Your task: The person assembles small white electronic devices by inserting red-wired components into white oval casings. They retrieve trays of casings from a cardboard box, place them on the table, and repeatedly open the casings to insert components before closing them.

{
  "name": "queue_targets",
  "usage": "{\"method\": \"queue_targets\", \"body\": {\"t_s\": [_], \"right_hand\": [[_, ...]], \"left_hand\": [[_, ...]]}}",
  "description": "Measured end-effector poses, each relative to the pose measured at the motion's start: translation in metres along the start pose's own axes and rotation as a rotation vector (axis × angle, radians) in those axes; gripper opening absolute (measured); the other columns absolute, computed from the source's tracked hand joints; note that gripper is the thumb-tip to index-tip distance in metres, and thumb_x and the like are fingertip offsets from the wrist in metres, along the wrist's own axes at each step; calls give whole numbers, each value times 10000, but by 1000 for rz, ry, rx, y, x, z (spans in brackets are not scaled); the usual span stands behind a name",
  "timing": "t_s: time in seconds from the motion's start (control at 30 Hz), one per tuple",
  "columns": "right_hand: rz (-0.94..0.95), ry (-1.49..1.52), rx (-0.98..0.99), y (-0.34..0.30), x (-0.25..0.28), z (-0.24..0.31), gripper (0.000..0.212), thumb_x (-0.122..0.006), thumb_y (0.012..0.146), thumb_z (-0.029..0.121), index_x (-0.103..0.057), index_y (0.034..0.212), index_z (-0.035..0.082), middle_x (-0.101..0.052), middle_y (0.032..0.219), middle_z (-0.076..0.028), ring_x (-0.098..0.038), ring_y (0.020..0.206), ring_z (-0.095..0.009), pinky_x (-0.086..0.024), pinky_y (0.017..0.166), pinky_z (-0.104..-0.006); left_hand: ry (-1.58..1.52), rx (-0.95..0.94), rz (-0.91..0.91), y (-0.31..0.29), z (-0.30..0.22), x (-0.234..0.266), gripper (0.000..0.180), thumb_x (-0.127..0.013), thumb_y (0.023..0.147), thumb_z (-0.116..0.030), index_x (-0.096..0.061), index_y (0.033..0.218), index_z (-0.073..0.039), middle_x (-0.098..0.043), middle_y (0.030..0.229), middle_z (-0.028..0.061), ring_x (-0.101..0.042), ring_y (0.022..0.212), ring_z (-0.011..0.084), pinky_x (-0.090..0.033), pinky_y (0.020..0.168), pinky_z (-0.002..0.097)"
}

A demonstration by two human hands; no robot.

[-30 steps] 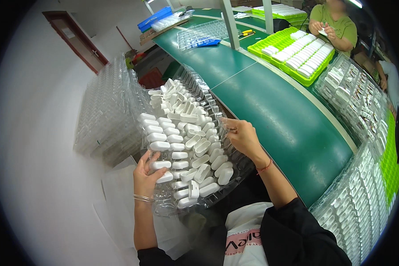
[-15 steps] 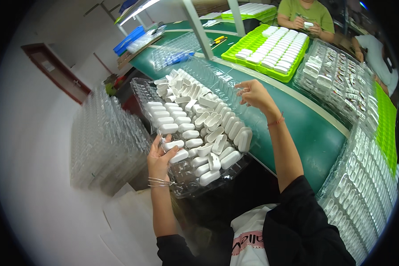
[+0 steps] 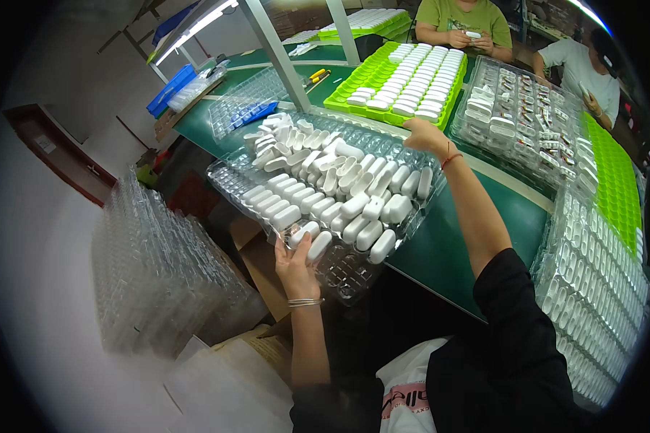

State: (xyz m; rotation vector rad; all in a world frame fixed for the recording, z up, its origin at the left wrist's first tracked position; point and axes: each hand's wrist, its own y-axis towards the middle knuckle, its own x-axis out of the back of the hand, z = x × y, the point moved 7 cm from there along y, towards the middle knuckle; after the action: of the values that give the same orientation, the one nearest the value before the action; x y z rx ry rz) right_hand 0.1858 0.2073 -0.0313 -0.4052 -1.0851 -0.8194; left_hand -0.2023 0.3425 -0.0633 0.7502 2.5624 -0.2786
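A clear plastic tray [image 3: 227, 175] full of white, rounded oblong cases [image 3: 350, 173] is in front of me, tilted at the green table's near edge. Some cases sit in rows at its left; others lie jumbled, several showing hollow insides. My left hand [image 3: 297, 268] grips the tray's near corner, its thumb lying by two cases. At the far right edge of the tray, my right hand [image 3: 427, 138] is closed with curled fingers; its fingertips are partly hidden.
The green table [image 3: 455, 245] carries a bright green tray [image 3: 339, 101] of white cases and a clear tray [image 3: 477, 133] of parts. Stacked clear trays stand left [image 3: 159, 281] and right [image 3: 592, 303]. A metal post [image 3: 282, 65] rises behind. Two people work across the table.
The tray has turned and shifted right, toward the table. My left hand has moved right with its corner. My right hand has come to the tray's far right edge, fingers more curled.
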Motion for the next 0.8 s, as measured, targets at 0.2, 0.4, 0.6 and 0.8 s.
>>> {"method": "queue_targets", "body": {"t_s": [0.2,0.4,0.6,0.8], "right_hand": [[-14,38,73,8,17,-3,395,-657,786,241,-681,1132,50,-678,1113,-191,-636,1051,-347,-493,911,-405],[52,-1,186,-1,0,7,390,-639,841,276,-672,1163,58,-664,1152,-186,-629,1067,-341,-483,935,-404],[238,-160,135,-10,-3,-3,380,-588,905,372,-702,956,13,-689,955,-202,-644,904,-389,-495,792,-462],[298,-144,85,-7,11,-30,461,-510,953,430,-673,931,0,-680,850,-193,-628,782,-352,-474,724,-446]], "left_hand": [[-114,49,-43,-18,36,-5,556,-628,894,18,-412,1405,-22,-529,1361,118,-631,1075,232,-584,832,356],[-79,205,60,-38,71,-15,455,-602,887,45,-492,1328,38,-625,1185,141,-669,1001,211,-601,793,299],[115,244,158,-33,63,-38,244,-599,908,-17,-560,1135,62,-664,1046,133,-685,881,183,-601,686,269],[598,355,287,-18,77,-35,360,-656,899,-310,-594,1000,30,-648,771,66,-623,579,113,-515,479,238]]}}
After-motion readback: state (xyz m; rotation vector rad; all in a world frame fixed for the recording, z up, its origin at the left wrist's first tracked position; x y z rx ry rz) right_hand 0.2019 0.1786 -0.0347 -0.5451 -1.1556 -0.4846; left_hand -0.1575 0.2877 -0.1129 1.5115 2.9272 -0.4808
